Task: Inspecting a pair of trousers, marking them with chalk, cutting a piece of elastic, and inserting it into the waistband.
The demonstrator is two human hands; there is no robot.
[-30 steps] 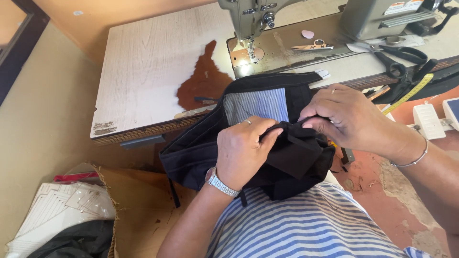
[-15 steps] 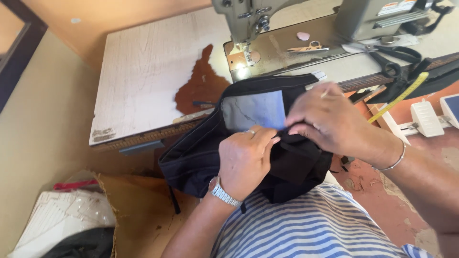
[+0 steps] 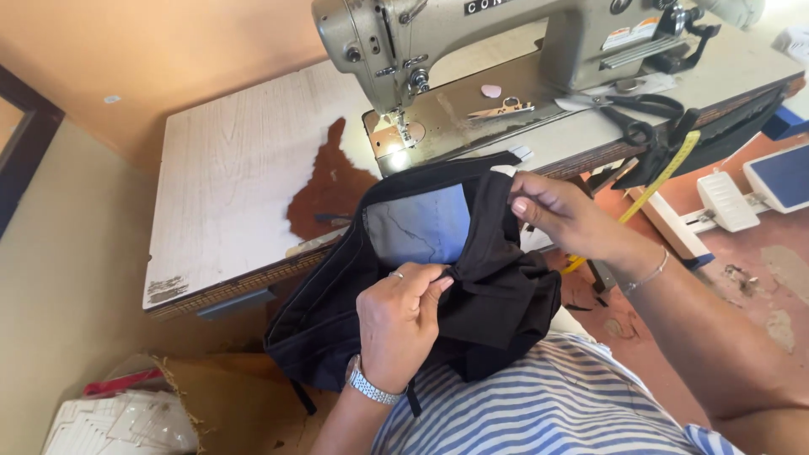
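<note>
Below the sewing machine (image 3: 472,50), over the lap, both hands grip a black bag (image 3: 497,295): left hand (image 3: 400,324) fingers pinched on a fold, right hand (image 3: 560,215) fingers clamped on its upper edge.

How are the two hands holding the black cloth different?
The left hand pinches the black cloth low, near the striped shirt; the right hand grips its top edge, higher up. The left wrist wears a silver watch; the right wears a thin bracelet. Both pinch the same cloth.
</note>
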